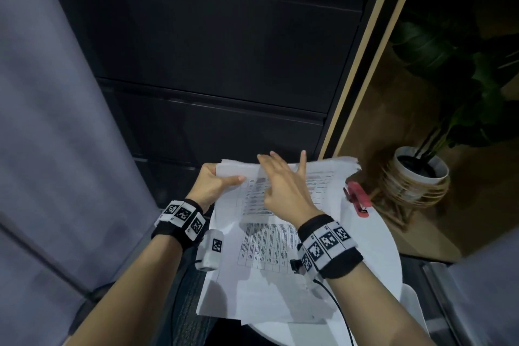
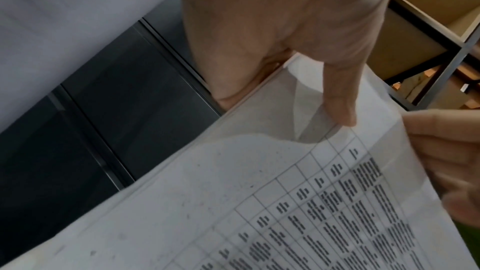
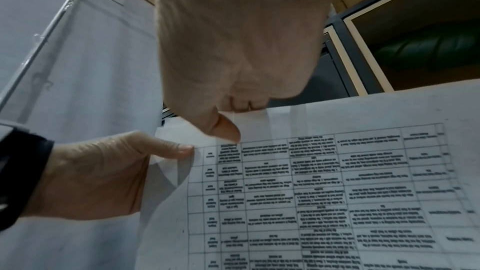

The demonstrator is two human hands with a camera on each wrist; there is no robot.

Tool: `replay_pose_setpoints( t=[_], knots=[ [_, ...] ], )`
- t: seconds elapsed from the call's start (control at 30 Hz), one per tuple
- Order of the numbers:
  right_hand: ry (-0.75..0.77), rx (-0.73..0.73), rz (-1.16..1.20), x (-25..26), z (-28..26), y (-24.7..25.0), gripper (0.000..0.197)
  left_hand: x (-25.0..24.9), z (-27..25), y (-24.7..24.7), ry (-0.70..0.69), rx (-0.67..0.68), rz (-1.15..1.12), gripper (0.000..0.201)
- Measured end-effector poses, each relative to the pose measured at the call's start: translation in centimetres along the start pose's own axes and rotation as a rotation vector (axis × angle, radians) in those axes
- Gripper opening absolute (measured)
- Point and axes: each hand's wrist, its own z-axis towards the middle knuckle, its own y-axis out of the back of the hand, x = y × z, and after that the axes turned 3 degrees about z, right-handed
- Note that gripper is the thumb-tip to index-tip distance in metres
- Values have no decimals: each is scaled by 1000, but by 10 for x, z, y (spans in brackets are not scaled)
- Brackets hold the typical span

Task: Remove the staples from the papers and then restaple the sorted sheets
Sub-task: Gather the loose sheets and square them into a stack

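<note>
White papers lie stacked on the round bench | left hand pinches top sheet's far-left corner | right hand spread flat on the sheet | red stapler beside, untouched | staples not visible; likely sorting, restapling left.

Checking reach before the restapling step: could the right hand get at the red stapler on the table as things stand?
Probably yes. The red stapler lies uncovered on the white table, just right of the papers. The right hand rests on the papers nearby, holding no tool, and nothing stands between them.
</note>
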Motion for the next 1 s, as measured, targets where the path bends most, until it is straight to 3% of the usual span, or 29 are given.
replay_pose_setpoints(
  t=[0.1,0.2,0.27,0.37,0.43,0.6,0.63,0.77,0.87,1.0],
  knots=[
    [21,-56,53,0,2,-3,82,0,1,-1,-9,-4,8,26],
    [40,21,24,4,2,-5,82,-2,0,-4,-32,-43,10,23],
    [-38,-56,25,-1,1,-8,76,-3,1,-5,-38,-49,7,20],
    [-183,-174,45,-21,6,-4,39,-11,2,-4,-48,-40,30,16],
    [-211,-236,84,-29,8,5,24,-13,4,1,-56,-53,43,14],
    [-408,-367,656,-55,11,33,15,1,14,20,13,-251,-36,66],
    [-440,-405,734,-59,10,38,13,2,14,19,33,-255,-71,68],
    [-515,-474,1001,-63,5,55,18,-6,10,2,85,-76,-143,59],
    [-580,-474,1072,-64,1,50,21,-13,9,-15,101,62,-210,67],
    [-624,-419,1134,-69,-8,37,10,-23,12,-27,87,56,-287,63]
  ],
)
